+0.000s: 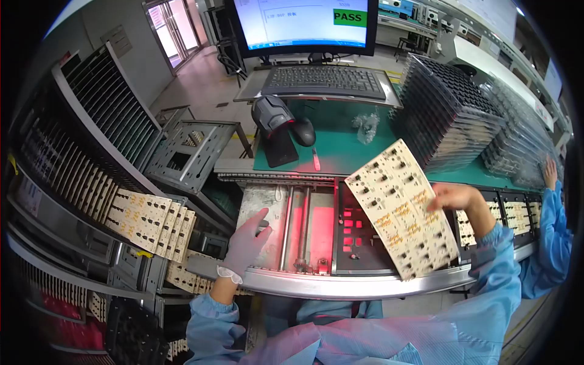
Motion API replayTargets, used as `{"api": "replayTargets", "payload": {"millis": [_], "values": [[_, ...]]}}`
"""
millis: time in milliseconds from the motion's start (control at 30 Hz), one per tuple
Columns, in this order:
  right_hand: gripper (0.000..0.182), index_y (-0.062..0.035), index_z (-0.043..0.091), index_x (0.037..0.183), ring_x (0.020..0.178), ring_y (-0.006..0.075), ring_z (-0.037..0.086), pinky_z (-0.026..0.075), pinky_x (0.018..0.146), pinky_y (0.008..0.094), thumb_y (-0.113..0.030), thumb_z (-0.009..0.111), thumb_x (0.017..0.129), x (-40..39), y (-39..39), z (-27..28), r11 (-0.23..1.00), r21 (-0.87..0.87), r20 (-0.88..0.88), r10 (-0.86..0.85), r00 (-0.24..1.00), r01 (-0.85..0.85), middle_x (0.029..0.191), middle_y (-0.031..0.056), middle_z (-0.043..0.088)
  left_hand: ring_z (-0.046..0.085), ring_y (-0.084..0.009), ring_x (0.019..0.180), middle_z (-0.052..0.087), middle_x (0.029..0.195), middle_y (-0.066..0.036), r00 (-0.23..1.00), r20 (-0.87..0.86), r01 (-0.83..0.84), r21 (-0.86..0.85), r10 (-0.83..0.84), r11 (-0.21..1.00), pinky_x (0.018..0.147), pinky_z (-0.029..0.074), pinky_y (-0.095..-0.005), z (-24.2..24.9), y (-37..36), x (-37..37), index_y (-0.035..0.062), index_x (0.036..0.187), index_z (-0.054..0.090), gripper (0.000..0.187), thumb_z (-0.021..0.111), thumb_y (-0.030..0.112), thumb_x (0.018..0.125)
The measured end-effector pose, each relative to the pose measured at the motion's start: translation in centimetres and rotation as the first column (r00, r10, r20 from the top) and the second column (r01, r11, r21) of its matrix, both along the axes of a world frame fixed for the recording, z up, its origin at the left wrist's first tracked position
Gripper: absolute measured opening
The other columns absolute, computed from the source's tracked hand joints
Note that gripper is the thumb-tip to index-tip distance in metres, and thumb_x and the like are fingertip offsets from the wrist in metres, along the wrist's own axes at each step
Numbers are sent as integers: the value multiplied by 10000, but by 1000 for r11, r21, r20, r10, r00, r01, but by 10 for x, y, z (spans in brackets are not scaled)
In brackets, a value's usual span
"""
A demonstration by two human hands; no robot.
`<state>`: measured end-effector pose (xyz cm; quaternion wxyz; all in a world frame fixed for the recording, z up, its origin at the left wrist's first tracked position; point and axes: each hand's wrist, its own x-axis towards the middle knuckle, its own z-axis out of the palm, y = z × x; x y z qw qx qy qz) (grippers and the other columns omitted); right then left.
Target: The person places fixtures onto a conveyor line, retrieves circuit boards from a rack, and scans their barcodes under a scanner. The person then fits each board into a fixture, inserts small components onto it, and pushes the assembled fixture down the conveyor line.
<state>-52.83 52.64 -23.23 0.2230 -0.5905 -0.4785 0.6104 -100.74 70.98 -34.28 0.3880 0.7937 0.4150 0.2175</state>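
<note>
My right hand [455, 198] grips a cream circuit board panel [398, 210] by its right edge. The panel is tilted over the black fixture tray [359, 265], and small black parts and orange components dot its face. My left hand [248, 244], in a white glove, is over the left end of the conveyor [258, 201] with fingers apart and no board in it. A small dark piece shows beside its fingertips. Left of that hand, several similar panels [139, 218] stick out of a slotted rack [85, 188].
A monitor [304, 24] showing PASS stands behind a keyboard [325, 80]. A scanner [271, 115] with a red glow and a mouse [302, 131] lie on the green mat [347, 159]. Stacked clear trays [447, 115] rise at right, near another person's hand [550, 173].
</note>
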Motion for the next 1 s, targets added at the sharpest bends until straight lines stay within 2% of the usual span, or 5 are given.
{"api": "replayTargets", "payload": {"millis": [233, 533, 633, 700, 1000], "values": [[227, 24, 692, 996, 807, 97, 658, 516, 776, 245, -152, 685, 852, 8, 49, 20, 968, -232, 17, 103, 995, -96, 902, 46, 712, 635, -191, 955, 648, 1113, -136, 998, -63, 3, 56, 1, 998, 856, 497, -308, -5, 1, -2, 48, 1372, 482, 498, 616, 158, 905], [405, -6, 715, 964, 755, 15, 509, 448, 693, 236, -401, 632, 926, 4, 63, -22, 956, -51, 201, 294, 934, -290, 833, -76, 655, 630, -159, 924, 655, 1087, -120, 997, -73, 13, 26, -11, 1000, 834, 507, -305, 17, -13, 10, 47, 1339, 515, 471, 629, 171, 900], [345, -58, 707, 991, 800, 180, 622, 479, 741, 318, -372, 710, 848, -36, 33, 6, 962, 114, 667, 112, 737, -249, 866, 65, 684, 635, -209, 954, 656, 1095, -120, 999, 5, 54, 52, -54, 997, 852, 505, -326, 48, -43, 34, 51, 1313, 542, 466, 655, 173, 878], [333, -64, 668, 1018, 948, 309, 597, 477, 797, 383, -304, 730, 797, -41, -2, -9, 653, 542, 834, -341, 434, -529, 1018, 125, 633, 610, -280, 1052, 645, 1134, -123, 946, -110, 322, 448, -306, 834, 963, 461, -401, 68, -62, 58, 73, 1297, 561, 491, 689, 227, 848], [678, -121, 485, 1371, 1278, 368, 405, 331, 1062, 458, -404, 691, 791, -49, -104, -62, 828, 475, 834, -314, 454, -299, 1402, 139, 436, 504, -312, 1224, 582, 1244, -124, 789, -338, 603, 587, -513, 540, 1109, 257, -581, 39, -101, 151, 44, 1227, 577, 559, 662, 428, 829]]}}
